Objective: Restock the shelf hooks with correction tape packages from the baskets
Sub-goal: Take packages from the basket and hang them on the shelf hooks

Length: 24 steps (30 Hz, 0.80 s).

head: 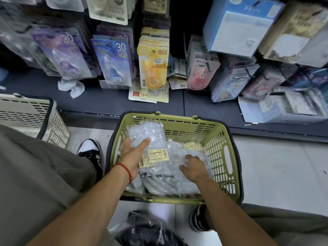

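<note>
A green basket (220,144) stands on the floor in front of me, filled with clear plastic bundles of correction tape packages (159,180) bearing yellow labels. My left hand (132,153) holds one upright clear bundle (147,134) at the basket's left, thumb across its front. My right hand (194,166) rests on the pile with fingers curled into the wrapping. Above, correction tape packages hang on shelf hooks: purple (69,57), blue (113,61), yellow (153,68) and pink (200,75).
A white basket (35,118) stands at the left on the floor. A dark shelf ledge (106,102) runs in front of the hooks, with crumpled paper (71,87) and loose packages on it. Boxes (236,27) hang upper right. A dark bag (145,229) lies between my feet.
</note>
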Each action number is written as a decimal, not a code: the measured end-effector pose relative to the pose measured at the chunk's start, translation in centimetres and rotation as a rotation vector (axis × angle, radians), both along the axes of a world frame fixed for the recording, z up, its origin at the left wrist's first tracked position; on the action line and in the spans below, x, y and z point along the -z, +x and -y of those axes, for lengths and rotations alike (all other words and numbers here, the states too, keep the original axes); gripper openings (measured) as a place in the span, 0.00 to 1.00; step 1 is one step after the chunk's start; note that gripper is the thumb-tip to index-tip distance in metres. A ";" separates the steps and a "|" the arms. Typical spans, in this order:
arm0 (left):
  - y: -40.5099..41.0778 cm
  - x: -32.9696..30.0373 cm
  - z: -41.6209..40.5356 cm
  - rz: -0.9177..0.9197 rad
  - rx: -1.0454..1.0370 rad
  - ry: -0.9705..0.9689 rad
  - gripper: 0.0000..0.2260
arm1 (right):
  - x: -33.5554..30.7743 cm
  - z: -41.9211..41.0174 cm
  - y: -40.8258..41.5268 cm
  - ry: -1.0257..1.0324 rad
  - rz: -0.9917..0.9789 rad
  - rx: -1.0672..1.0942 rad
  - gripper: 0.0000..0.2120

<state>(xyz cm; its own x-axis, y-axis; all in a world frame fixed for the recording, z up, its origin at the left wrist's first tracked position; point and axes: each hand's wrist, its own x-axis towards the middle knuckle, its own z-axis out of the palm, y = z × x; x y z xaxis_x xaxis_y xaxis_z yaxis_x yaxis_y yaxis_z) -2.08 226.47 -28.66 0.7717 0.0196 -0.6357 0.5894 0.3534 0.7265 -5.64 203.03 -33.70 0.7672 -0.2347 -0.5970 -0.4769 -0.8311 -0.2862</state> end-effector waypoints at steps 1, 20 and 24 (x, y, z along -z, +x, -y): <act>0.1 -0.1 0.0 0.023 0.001 0.012 0.39 | -0.9 0.4 0.7 0.067 0.053 0.092 0.18; 6.7 -17.4 -0.6 0.667 0.112 0.206 0.27 | -24.1 -6.7 10.1 1.083 0.769 0.197 0.17; 10.9 -23.0 -3.1 0.842 0.185 0.314 0.25 | -29.3 -7.0 13.4 1.090 0.886 0.109 0.17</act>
<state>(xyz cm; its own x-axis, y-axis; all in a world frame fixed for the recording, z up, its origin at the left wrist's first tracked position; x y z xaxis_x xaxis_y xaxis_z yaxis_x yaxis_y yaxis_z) 8.82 229.53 -5.70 0.9857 -0.0736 0.1519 -0.1508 0.0200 0.9884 7.73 210.02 -4.39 0.9871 -0.0565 0.1496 0.1514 0.0280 -0.9881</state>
